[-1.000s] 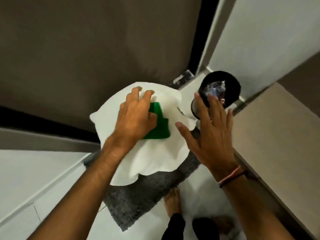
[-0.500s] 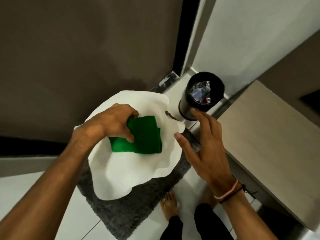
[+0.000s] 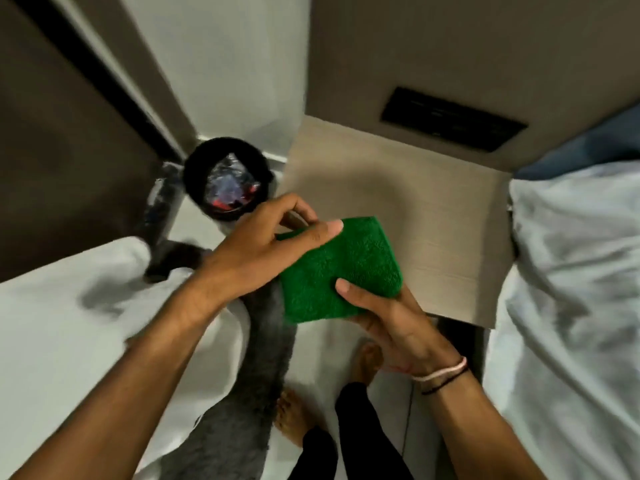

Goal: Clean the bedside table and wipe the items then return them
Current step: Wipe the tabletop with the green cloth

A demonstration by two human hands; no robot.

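I hold a folded green cloth (image 3: 341, 268) in both hands, just in front of the near left corner of the bedside table (image 3: 415, 202). My left hand (image 3: 263, 251) pinches its upper left edge with thumb on top. My right hand (image 3: 388, 313) supports it from below, thumb pressed on its lower right edge. The table's light wooden top is bare. A large white sheet (image 3: 86, 323) hangs blurred at the left, under my left forearm; what holds it is not visible.
A black bin (image 3: 227, 178) with wrappers inside stands on the floor left of the table. A grey mat (image 3: 242, 410) lies under my bare feet (image 3: 294, 417). White bedding (image 3: 571, 306) fills the right side. A dark panel (image 3: 450, 119) sits in the wall above the table.
The view swung right from the bin toward the table. The green cloth came off the white sheet, and my right hand, empty before, now grips it too. The sheet dropped to the left.
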